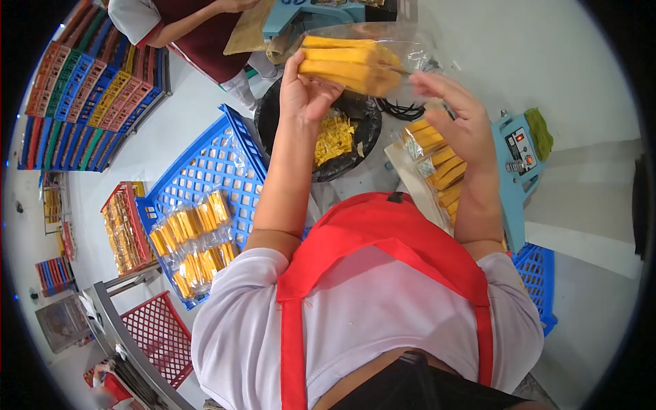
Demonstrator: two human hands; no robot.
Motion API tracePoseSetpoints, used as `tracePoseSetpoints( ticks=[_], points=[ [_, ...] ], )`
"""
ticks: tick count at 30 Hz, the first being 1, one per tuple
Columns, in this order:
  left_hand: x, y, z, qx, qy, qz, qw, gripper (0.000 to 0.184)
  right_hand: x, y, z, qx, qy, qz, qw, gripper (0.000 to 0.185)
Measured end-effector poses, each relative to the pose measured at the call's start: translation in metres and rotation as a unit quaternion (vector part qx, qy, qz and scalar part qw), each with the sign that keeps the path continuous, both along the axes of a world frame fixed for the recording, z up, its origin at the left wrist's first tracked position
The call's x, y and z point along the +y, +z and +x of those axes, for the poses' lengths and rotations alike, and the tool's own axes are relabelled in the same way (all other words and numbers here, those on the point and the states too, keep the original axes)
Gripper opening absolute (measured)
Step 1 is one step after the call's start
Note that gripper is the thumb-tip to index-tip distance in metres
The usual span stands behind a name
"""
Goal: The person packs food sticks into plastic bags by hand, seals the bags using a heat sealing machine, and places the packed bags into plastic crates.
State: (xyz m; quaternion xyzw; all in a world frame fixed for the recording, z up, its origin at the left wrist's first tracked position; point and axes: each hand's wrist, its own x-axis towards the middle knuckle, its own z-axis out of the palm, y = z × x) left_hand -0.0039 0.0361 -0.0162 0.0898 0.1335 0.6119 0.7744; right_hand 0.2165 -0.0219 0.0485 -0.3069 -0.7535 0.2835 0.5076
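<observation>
Black bin: stands on the floor beyond the person's red apron, lined with black plastic; yellow scraps lie inside it.
Blue crate: to the left of the bin, set at a slant; filled clear packs of yellow sticks lie in two rows towards its near end.
Red crate: further left, filled with more yellow packs.
Pale board: on the right, partly behind the right forearm; a row of packs lies along it, just beside a blue machine with a lit red display.
Crate stack: many colours, at the far left.
Left grip: closed on the left end of the bag, fingers against the sticks, palm partly turned up.
Right grip: fingers bent, fingertips at the bag's right end; motion blur hides whether they pinch the film, so I cannot tell if it is closed.
Clear bag: raised above the bin's far side, between the hands, thick yellow sticks inside.
Long axis: the sticks run left to right, tilting slightly down rightward; loose clear film points right.
</observation>
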Motion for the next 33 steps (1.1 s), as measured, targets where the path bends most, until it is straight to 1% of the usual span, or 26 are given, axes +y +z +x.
tracePoseSetpoints(
  ticks=[2,3,5,7,8,9,11,12,13,14,15,17,18,20,21,22,23,24,25,26,27,28,29,30,31,33],
  points=[
    [0.001,-0.01,0.0,-0.002,-0.013,-0.032,0.999,0.036,0.001,0.005,-0.005,-0.116,-0.013,0.046,0.992,0.021],
    [0.003,-0.012,0.003,-0.003,-0.025,-0.064,0.998,0.037,0.006,0.008,-0.005,-0.112,-0.021,0.046,0.992,0.021],
    [-0.001,-0.016,0.011,0.026,-0.032,-0.081,0.996,0.041,0.025,0.018,-0.002,-0.29,-0.015,0.108,0.951,0.014],
    [0.0,-0.034,0.015,0.195,-0.139,-0.127,0.963,0.053,0.042,0.039,-0.002,-0.302,-0.016,0.113,0.946,0.014],
    [0.005,-0.062,0.02,0.284,-0.071,-0.133,0.947,0.063,0.049,0.045,-0.003,-0.318,-0.006,0.118,0.941,0.014],
    [-0.001,-0.061,0.028,0.404,0.014,-0.105,0.909,0.073,0.058,0.048,-0.002,-0.316,-0.021,0.118,0.941,0.014],
    [-0.012,-0.046,0.024,0.387,-0.051,0.007,0.92,0.083,0.072,0.053,-0.001,-0.333,0.092,0.054,0.937,0.015],
    [-0.015,-0.037,0.025,0.388,-0.058,0.01,0.92,0.083,0.069,0.066,-0.003,-0.36,0.132,0.01,0.924,0.015],
    [-0.02,-0.023,0.027,0.387,-0.115,0.191,0.895,0.084,0.07,0.069,-0.003,-0.36,0.129,0.006,0.924,0.015],
    [-0.023,-0.012,0.029,0.372,-0.164,0.365,0.838,0.085,0.076,0.07,-0.002,-0.372,0.167,-0.036,0.912,0.017],
    [-0.025,-0.004,0.031,0.371,-0.163,0.364,0.839,0.085,0.077,0.075,-0.006,-0.383,0.205,-0.075,0.897,0.02],
    [-0.028,0.006,0.039,0.379,-0.242,0.293,0.844,0.083,0.076,0.092,-0.01,-0.364,0.229,-0.106,0.896,0.017],
    [-0.029,0.005,0.041,0.379,-0.24,0.293,0.844,0.083,0.076,0.095,-0.012,-0.365,0.206,-0.101,0.902,0.019],
    [-0.029,-0.001,0.045,0.302,-0.193,0.268,0.894,0.074,0.073,0.096,-0.013,-0.368,0.182,-0.095,0.907,0.021],
    [-0.029,-0.004,0.046,0.261,-0.168,0.255,0.916,0.07,0.067,0.097,-0.014,-0.292,0.061,0.027,0.954,0.023],
    [-0.029,-0.006,0.045,0.26,-0.163,0.255,0.917,0.07,0.063,0.096,-0.016,-0.204,-0.06,0.15,0.965,0.026],
    [-0.028,-0.009,0.043,0.211,-0.134,0.228,0.941,0.07,0.057,0.095,-0.016,-0.031,-0.109,0.003,0.994,0.028],
    [-0.028,-0.01,0.041,0.161,-0.103,0.2,0.961,0.07,0.055,0.091,-0.011,0.143,-0.152,-0.146,0.967,0.03],
    [-0.026,-0.01,0.037,0.161,-0.094,0.201,0.962,0.07,0.063,0.065,0.006,0.22,-0.126,-0.138,0.958,0.027],
    [-0.023,-0.009,0.033,0.113,-0.071,0.194,0.972,0.071,0.073,0.027,0.018,0.297,-0.099,-0.129,0.941,0.029],
    [-0.02,-0.008,0.029,0.065,-0.048,0.188,0.979,0.072,0.07,-0.011,0.014,0.335,-0.024,-0.243,0.91,0.038],
    [-0.019,-0.001,0.027,0.048,-0.05,0.217,0.974,0.075,0.054,-0.026,0.004,0.367,0.058,-0.371,0.851,0.045],
    [-0.015,0.0,0.024,0.048,-0.047,0.22,0.973,0.075,0.038,-0.04,-0.006,0.389,0.114,-0.496,0.768,0.053],
    [-0.011,0.0,0.022,0.081,-0.048,0.265,0.96,0.077,0.02,-0.042,-0.021,0.4,0.172,-0.627,0.646,0.058],
    [-0.007,-0.001,0.022,0.113,-0.051,0.308,0.943,0.08,0.018,-0.048,-0.028,0.4,0.171,-0.627,0.646,0.058],
    [-0.004,-0.001,0.024,0.144,-0.052,0.314,0.937,0.079,0.013,-0.061,-0.036,0.472,0.43,-0.534,0.554,0.063]
  ],
)
